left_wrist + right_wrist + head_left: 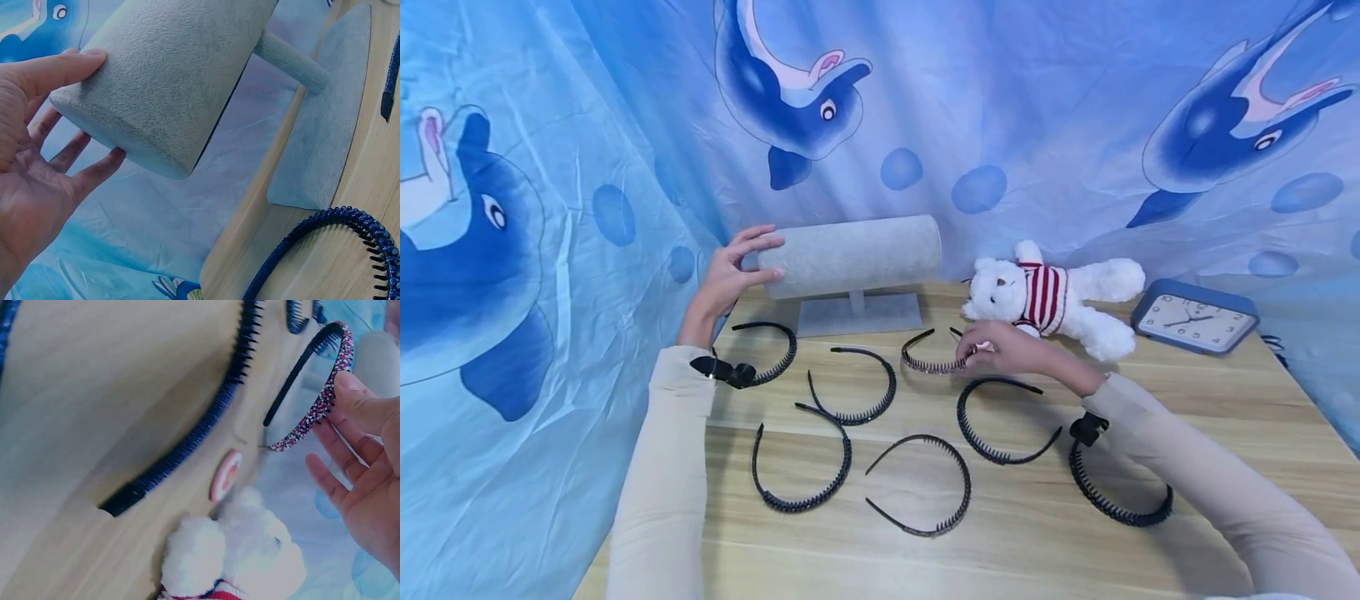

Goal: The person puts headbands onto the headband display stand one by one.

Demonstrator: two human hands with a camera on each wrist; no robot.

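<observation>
left hand (726,273): fingers grip grey roll (857,254) | right hand (1009,346): fingers pinch beaded headband (325,401) | contact with table (1037,533) unclear

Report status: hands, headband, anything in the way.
Left hand holds one end of grey display roll. Right hand pinches pink-speckled headband, off the roll. White teddy bear close by right hand, might crowd it.
</observation>
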